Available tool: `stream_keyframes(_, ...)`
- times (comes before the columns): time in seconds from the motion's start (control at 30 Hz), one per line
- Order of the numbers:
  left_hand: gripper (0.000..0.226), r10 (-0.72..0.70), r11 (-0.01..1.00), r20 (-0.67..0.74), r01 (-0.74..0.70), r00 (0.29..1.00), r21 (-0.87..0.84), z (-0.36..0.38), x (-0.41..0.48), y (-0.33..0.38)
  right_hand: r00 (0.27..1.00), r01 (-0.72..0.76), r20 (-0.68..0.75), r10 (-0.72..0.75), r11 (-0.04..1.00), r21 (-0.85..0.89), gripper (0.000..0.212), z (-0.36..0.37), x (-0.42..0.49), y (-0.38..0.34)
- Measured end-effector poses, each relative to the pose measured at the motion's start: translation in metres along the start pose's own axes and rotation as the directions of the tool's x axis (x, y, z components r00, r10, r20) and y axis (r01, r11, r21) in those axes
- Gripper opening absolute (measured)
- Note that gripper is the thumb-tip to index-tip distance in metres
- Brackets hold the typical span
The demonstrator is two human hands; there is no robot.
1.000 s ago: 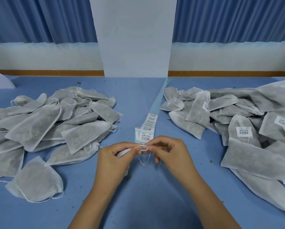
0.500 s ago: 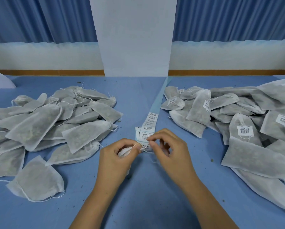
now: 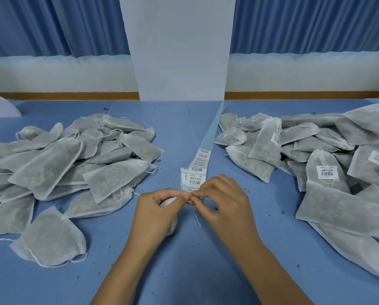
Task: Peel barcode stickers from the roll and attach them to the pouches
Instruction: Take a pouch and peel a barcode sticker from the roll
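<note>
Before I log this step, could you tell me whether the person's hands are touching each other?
Touching: the head view shows left hand and right hand meeting fingertip to fingertip, no gap.

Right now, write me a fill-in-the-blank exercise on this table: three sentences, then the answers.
The already labelled pile lies on the person's ____ side.
The sticker strip lies on the table ____ the two piles.
The left hand grips a white pouch, and the right hand pinches at it beside the left ____.
Missing words: right; between; thumb.
</note>
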State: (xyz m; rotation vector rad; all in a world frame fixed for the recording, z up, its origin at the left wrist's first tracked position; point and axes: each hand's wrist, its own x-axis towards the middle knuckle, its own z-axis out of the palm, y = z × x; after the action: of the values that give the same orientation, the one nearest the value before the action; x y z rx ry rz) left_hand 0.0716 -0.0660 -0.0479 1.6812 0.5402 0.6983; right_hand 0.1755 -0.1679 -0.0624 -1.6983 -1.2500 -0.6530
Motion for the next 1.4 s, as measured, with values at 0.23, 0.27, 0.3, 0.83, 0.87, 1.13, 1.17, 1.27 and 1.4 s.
stream_keyframes(0.23, 0.024, 0.032, 0.999, 0.041, -0.032, 0.999, -0.008, 0.000, -0.001, -0.002, 0.998, 0.046, -0.045, -0.050, 0.995, -0.090, 0.010, 0.003, -0.002, -0.001)
stream_keyframes(0.27, 0.024, 0.043, 0.999, 0.054, -0.043, 0.998, 0.000, 0.000, -0.001, -0.002, 0.998, 0.048, -0.037, -0.052, 0.993, -0.106, 0.011, 0.003, -0.002, 0.000)
stream_keyframes(0.3, 0.024, 0.055, 0.998, 0.068, -0.056, 0.996, 0.011, 0.000, -0.002, -0.002, 0.999, 0.040, -0.028, -0.044, 0.993, -0.112, 0.011, 0.003, -0.002, 0.000)
stream_keyframes(0.83, 0.053, 0.089, 0.993, 0.123, -0.097, 0.988, 0.067, -0.003, 0.000, -0.006, 0.861, -0.509, 0.223, 0.458, 0.788, 0.346, 0.015, -0.010, 0.007, -0.005)
stream_keyframes(0.87, 0.057, 0.073, 0.994, 0.141, -0.083, 0.987, 0.064, -0.004, 0.000, -0.007, 0.853, -0.522, 0.228, 0.470, 0.773, 0.359, 0.015, -0.011, 0.007, -0.005)
stream_keyframes(1.13, 0.060, -0.012, 1.000, 0.325, 0.012, 0.946, 0.001, -0.011, 0.002, -0.002, 0.775, -0.629, 0.293, 0.560, 0.638, 0.445, 0.022, -0.012, 0.009, -0.005)
stream_keyframes(1.17, 0.062, -0.027, 0.999, 0.346, 0.031, 0.938, -0.006, -0.012, 0.001, -0.003, 0.757, -0.648, 0.299, 0.581, 0.609, 0.458, 0.022, -0.013, 0.009, -0.004)
stream_keyframes(1.27, 0.063, -0.045, 0.998, 0.361, 0.057, 0.932, -0.022, -0.011, 0.001, -0.004, 0.718, -0.682, 0.308, 0.625, 0.540, 0.493, 0.021, -0.014, 0.010, -0.002)
stream_keyframes(1.4, 0.064, -0.039, 0.994, 0.314, 0.068, 0.948, -0.081, -0.014, 0.004, -0.005, 0.671, -0.701, 0.306, 0.675, 0.444, 0.558, 0.022, -0.012, 0.009, 0.001)
